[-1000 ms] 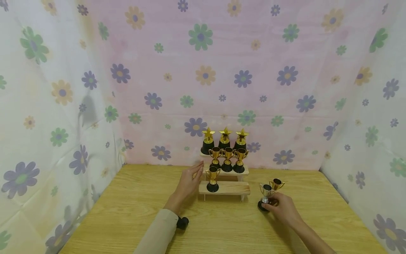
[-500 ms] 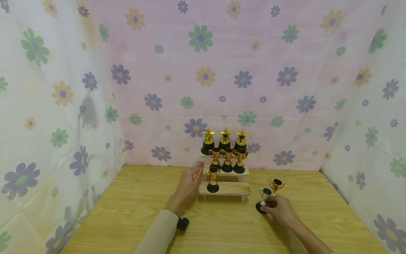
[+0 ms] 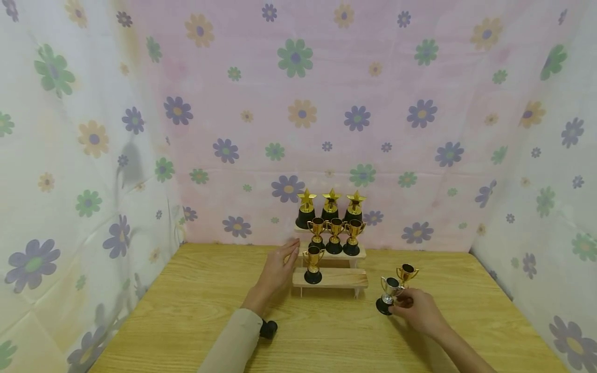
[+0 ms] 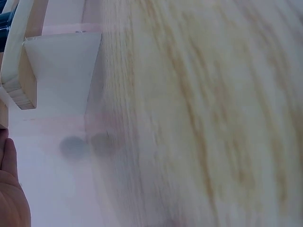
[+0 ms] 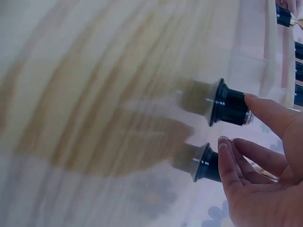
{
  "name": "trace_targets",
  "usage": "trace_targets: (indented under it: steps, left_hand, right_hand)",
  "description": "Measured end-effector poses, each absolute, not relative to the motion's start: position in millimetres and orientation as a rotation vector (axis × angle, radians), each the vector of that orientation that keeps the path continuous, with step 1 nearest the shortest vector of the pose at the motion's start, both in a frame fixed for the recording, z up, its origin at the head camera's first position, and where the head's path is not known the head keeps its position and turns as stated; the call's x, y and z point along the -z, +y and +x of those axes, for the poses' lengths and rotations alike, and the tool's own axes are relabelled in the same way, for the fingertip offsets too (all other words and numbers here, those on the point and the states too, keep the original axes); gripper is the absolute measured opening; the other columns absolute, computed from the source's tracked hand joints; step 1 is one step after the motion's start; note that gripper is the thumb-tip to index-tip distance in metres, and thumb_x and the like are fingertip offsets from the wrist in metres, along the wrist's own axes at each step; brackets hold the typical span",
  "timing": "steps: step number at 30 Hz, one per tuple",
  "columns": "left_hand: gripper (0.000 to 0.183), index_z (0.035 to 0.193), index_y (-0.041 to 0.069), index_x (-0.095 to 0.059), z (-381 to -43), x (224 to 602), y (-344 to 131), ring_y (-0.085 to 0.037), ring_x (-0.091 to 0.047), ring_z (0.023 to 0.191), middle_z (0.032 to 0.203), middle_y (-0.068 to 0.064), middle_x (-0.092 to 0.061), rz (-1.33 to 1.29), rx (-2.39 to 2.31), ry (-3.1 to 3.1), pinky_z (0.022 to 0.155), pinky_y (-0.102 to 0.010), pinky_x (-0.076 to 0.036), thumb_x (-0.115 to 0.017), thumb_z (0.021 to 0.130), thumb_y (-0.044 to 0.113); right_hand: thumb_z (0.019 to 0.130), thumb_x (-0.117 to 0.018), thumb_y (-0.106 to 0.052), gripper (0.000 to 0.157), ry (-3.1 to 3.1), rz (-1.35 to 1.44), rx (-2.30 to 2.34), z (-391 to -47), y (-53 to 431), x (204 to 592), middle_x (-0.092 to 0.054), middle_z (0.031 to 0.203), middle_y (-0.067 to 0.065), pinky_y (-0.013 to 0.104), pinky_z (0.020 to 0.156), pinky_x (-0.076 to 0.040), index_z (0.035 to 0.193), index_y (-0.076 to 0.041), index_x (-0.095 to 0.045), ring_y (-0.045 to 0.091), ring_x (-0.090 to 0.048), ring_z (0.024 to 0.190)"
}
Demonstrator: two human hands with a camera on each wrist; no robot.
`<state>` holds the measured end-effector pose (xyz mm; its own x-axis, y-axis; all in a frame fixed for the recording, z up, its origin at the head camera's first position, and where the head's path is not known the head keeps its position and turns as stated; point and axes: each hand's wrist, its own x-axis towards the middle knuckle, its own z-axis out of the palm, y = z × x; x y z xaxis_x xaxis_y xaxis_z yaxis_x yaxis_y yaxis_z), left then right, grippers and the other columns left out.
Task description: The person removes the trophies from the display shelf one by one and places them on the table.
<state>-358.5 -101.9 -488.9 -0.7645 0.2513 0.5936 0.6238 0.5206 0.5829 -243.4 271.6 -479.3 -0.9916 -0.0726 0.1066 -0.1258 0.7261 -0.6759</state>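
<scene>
A small silver trophy cup (image 3: 391, 287) on a black base stands upright on the table, right of a wooden stepped stand (image 3: 347, 278). My right hand (image 3: 418, 312) is beside it; in the right wrist view the thumb touches its black base (image 5: 234, 106), while the fingers are spread away from it. Just behind stands a gold trophy cup (image 3: 407, 271), its base (image 5: 208, 165) close to my fingertips. My left hand (image 3: 278, 265) rests its straight fingers along the stand's left side; in the left wrist view those fingers (image 4: 9, 158) show at the lower left.
Three gold star trophies (image 3: 330, 207) line the stand's top step. Below them are three gold cups (image 3: 335, 228) on the middle step. One gold cup (image 3: 313, 264) occupies the bottom step's left end. A flowered cloth (image 3: 298, 119) hangs behind the wooden table (image 3: 322, 342).
The silver trophy cup has shifted slightly left and toward the front on the table. My right hand has since eased back from it a little to the right. The left hand stays put.
</scene>
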Motion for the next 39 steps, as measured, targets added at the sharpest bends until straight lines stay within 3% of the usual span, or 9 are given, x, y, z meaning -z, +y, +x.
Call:
trace_targets:
  steps: [15, 25, 32, 39]
  left_hand:
    - [0.035, 0.132, -0.008, -0.064, -357.3, 489.1, -102.7, -0.045, -0.051, 0.135, 0.144, -0.018, -0.058, -0.724, 1.157, -2.307, 0.112, -0.053, -0.042, -0.055, 0.107, 0.014]
    - [0.035, 0.131, -0.01, -0.063, -357.3, 490.6, -103.4, -0.042, -0.052, 0.135, 0.141, -0.024, -0.059, -0.741, 1.138, -2.288, 0.111, -0.054, -0.042, -0.055, 0.107, 0.013]
    - [0.036, 0.132, -0.01, -0.063, -358.1, 490.1, -102.7, -0.045, -0.051, 0.134, 0.142, -0.021, -0.058, -0.743, 1.126, -2.279, 0.111, -0.055, -0.042, -0.053, 0.108, 0.015]
    - [0.036, 0.132, -0.009, -0.064, -358.2, 489.1, -102.2, -0.044, -0.051, 0.135, 0.142, -0.021, -0.059, -0.729, 1.126, -2.299, 0.111, -0.054, -0.042, -0.054, 0.108, 0.016]
  right_hand:
    - [0.085, -0.084, -0.02, 0.052, -2.842, 0.119, -1.084, -221.5, 287.6, 460.7, -0.071, 0.112, 0.022, 0.038, 0.076, -0.061, 0.122, 0.011, -0.066, 0.026, -0.07, 0.091]
    - [0.085, -0.085, -0.025, 0.053, -2.811, 0.152, -0.972, -207.3, 290.1, 443.9, -0.071, 0.112, 0.018, 0.035, 0.075, -0.06, 0.121, 0.008, -0.068, 0.024, -0.068, 0.091]
    - [0.084, -0.087, -0.028, 0.05, -2.722, 0.227, -0.905, -202.1, 281.1, 430.1, -0.072, 0.112, 0.012, 0.03, 0.072, -0.057, 0.121, 0.002, -0.071, 0.024, -0.067, 0.09]
    - [0.085, -0.086, -0.026, 0.049, -2.647, 0.286, -0.917, -196.7, 266.2, 422.7, -0.072, 0.113, 0.009, 0.038, 0.079, -0.059, 0.123, 0.0, -0.069, 0.024, -0.067, 0.094]
